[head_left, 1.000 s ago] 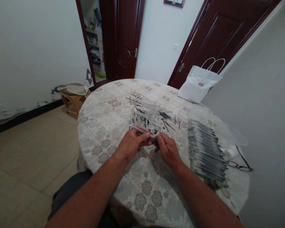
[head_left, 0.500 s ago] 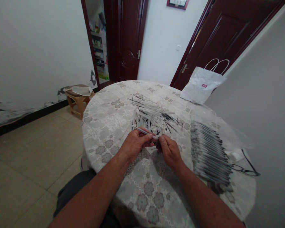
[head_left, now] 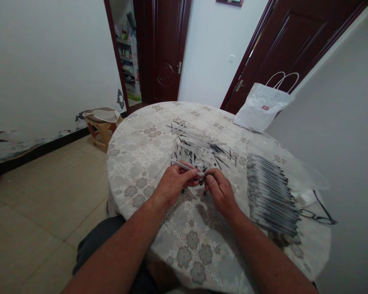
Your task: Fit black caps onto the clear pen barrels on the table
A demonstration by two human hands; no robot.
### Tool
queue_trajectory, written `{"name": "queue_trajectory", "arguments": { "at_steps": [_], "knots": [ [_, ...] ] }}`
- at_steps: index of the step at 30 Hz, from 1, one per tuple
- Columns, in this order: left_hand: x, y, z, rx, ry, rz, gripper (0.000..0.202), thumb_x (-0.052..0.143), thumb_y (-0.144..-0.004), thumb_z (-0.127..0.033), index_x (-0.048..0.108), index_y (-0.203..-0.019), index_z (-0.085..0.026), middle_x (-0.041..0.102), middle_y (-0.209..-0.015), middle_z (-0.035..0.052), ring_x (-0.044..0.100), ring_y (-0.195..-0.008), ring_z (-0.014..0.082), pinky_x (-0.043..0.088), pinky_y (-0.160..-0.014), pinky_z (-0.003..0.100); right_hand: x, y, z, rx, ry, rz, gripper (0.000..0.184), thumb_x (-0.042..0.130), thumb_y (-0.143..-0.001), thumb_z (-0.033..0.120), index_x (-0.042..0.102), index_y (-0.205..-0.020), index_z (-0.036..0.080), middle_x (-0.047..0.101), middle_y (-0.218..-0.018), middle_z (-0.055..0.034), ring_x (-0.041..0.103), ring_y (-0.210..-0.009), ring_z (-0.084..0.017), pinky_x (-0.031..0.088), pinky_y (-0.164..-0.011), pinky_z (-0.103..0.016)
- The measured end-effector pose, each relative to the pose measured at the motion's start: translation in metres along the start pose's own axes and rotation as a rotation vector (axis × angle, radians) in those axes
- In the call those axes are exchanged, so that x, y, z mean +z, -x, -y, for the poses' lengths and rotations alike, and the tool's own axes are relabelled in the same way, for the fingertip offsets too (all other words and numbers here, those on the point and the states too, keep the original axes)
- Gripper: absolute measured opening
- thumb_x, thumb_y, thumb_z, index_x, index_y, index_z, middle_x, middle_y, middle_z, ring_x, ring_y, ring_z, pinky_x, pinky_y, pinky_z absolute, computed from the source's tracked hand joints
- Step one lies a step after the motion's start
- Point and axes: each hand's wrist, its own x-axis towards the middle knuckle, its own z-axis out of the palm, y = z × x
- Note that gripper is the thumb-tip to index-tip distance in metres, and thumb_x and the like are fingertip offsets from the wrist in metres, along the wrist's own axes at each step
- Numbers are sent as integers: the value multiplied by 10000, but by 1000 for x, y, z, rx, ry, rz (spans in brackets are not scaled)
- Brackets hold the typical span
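My left hand (head_left: 171, 185) is closed on a thin white pen barrel (head_left: 184, 165) that sticks out up and to the left. My right hand (head_left: 220, 192) pinches the barrel's right end, with a small dark part at its fingertips. Both hands meet over the round table (head_left: 135, 163), just in front of a loose heap of white barrels and black refills (head_left: 196, 147). To the right of my right hand lies a neat row of finished pens (head_left: 270, 192).
A white paper bag (head_left: 260, 108) stands at the table's far right edge against the wall. Black-framed glasses (head_left: 315, 214) and a clear plastic bag (head_left: 306, 177) lie at the right rim. A small wooden stool (head_left: 101, 122) stands on the tiled floor to the left.
My hands have stayed together on the same pen barrel, with the right fingers shifting slightly at its end. The view has drifted a little.
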Motion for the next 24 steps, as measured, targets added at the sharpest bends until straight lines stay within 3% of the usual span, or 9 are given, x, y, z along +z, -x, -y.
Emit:
{"name": "queue_trajectory", "arguments": {
  "at_steps": [2, 4, 11, 16, 20, 22, 24],
  "knots": [
    [0, 0, 0, 5, 0, 4, 282, 850, -759, -285, 653, -888, -130, 758, -932, 122, 745, -829, 215, 628, -732, 330, -1, 0, 2, -26, 43, -22, 180, 535, -1005, 400, 610, -988, 237, 625, -781, 12, 573, -692, -167, 418, -668, -284],
    [1, 0, 0, 6, 5, 9, 288, 855, -752, -285, 648, -880, -130, 758, -930, 122, 745, -832, 219, 628, -734, 333, -2, 0, 3, -34, 94, -20, 178, 532, -1008, 382, 612, -941, 238, 625, -783, 10, 570, -697, -165, 409, -675, -284],
    [1, -1, 2, 3, -19, 11, 301, 853, -754, -310, 648, -885, -132, 756, -901, 109, 741, -823, 215, 626, -734, 340, 0, -2, 1, 35, 3, 46, 378, 408, -1057, 424, 541, -759, 235, 573, -652, 16, 537, -614, -156, 390, -609, -277],
    [4, -1, 3, 23, -100, 16, 285, 832, -775, -333, 658, -874, -131, 752, -871, 91, 731, -810, 200, 618, -769, 349, -7, -4, 3, -23, 90, 48, 242, 518, -1019, 424, 617, -939, 218, 640, -751, 10, 578, -666, -148, 411, -638, -256],
    [7, -1, 1, 15, -121, 14, 290, 807, -792, -364, 662, -890, -132, 751, -874, 90, 730, -812, 209, 609, -782, 366, -14, -7, 2, -96, 185, 49, 249, 519, -1019, 406, 631, -911, 213, 655, -754, 1, 596, -680, -145, 406, -639, -246],
    [6, -1, 0, 21, -192, 35, 277, 763, -830, -386, 665, -908, -139, 748, -886, 91, 730, -826, 218, 600, -760, 359, -17, -8, 1, -101, 185, 63, 281, 498, -1027, 406, 622, -864, 214, 639, -703, 8, 589, -644, -141, 403, -619, -246],
    [5, 1, 0, 66, -398, 61, 240, 714, -867, -382, 668, -925, -154, 740, -878, 78, 721, -820, 219, 579, -730, 344, -20, -9, -1, -77, 182, 14, 316, 487, -1031, 410, 614, -818, 215, 625, -667, 12, 579, -616, -137, 406, -610, -248]
  ]
}}
